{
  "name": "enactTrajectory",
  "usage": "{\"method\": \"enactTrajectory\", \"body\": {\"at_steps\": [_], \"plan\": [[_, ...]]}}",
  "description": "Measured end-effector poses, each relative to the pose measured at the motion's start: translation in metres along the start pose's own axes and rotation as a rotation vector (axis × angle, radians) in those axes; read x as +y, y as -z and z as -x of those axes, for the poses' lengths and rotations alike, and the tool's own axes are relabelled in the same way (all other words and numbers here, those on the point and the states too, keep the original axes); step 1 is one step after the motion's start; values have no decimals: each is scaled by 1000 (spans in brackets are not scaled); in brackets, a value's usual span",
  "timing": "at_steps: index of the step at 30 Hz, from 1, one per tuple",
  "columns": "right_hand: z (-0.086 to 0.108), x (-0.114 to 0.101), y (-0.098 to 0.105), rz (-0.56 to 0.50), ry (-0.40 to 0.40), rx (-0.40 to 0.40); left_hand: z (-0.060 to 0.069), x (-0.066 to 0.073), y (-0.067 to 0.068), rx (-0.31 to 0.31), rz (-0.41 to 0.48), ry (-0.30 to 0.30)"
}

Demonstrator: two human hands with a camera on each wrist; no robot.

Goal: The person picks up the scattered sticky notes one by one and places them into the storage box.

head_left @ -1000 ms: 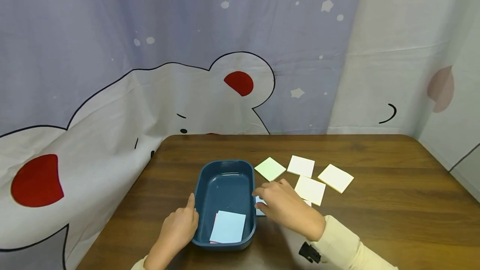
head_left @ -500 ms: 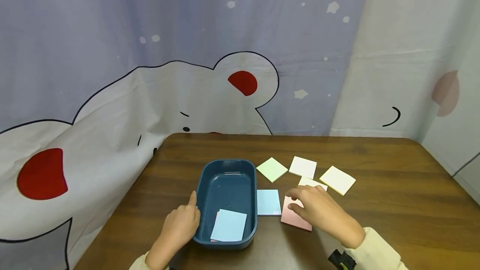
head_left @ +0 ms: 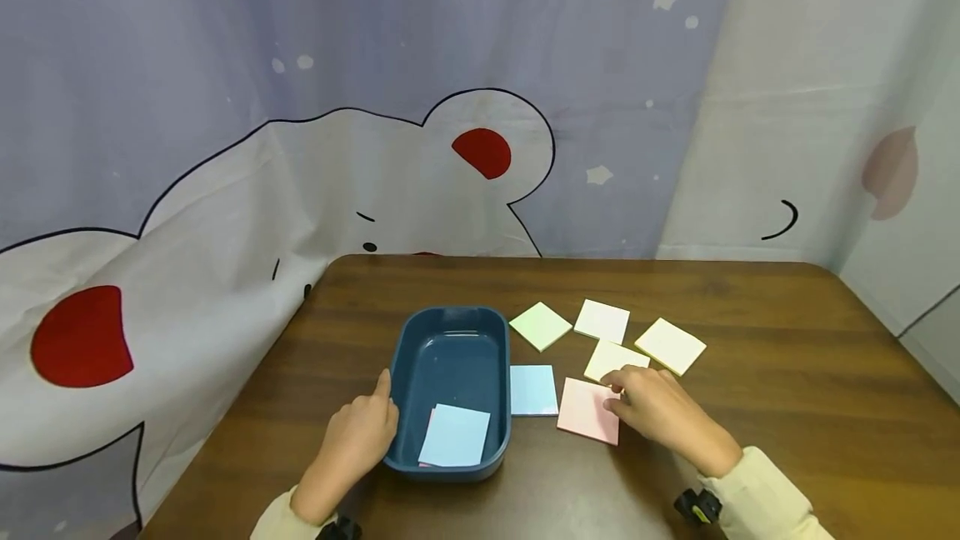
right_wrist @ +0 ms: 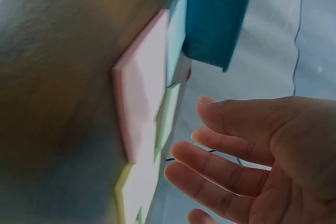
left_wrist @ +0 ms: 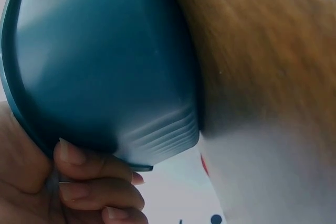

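Note:
A blue bin (head_left: 450, 373) stands on the table; a light blue sticky note pad (head_left: 455, 436) lies inside, with a pink edge showing under it. Against the bin's left side rests my left hand (head_left: 362, 432), index finger extended along the outside. The left wrist view shows its other fingers bent below the bin's rim. My right hand (head_left: 663, 407) reaches over the right edge of a pink sticky note pad (head_left: 587, 408), fingers spread and nothing between them. Just right of the bin lies another light blue pad (head_left: 534, 390). A pale yellow pad (head_left: 613, 359) is partly covered by the right hand.
Farther back on the wooden table (head_left: 750, 440) are a green pad (head_left: 540, 326), a white pad (head_left: 602, 320) and a cream pad (head_left: 670, 346). A patterned curtain (head_left: 420, 48) hangs behind the table.
My right hand has moved from the light blue pad beside the bin, rightward to the pink pad's right edge. The left hand stays at the bin; the head view shifts slightly.

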State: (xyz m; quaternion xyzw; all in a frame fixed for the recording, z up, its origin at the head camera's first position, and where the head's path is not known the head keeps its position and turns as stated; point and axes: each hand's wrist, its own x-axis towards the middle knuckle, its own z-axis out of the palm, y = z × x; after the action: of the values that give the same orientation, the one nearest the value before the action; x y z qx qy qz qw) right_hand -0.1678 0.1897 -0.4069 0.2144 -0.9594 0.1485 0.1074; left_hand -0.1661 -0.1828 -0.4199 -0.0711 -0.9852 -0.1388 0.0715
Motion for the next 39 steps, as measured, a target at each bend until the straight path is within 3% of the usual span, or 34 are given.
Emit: {"method": "enactTrajectory", "body": {"at_steps": [9, 22, 39], "plan": [[3, 5, -12, -5, -43, -12, 0, -1, -1, -21, -1, -1], [2, 8, -24, -42, -34, -50, -1, 0, 1, -67, 11, 32], [0, 5, -25, -36, -12, -78, 1, 1, 1, -64, 27, 31]]}}
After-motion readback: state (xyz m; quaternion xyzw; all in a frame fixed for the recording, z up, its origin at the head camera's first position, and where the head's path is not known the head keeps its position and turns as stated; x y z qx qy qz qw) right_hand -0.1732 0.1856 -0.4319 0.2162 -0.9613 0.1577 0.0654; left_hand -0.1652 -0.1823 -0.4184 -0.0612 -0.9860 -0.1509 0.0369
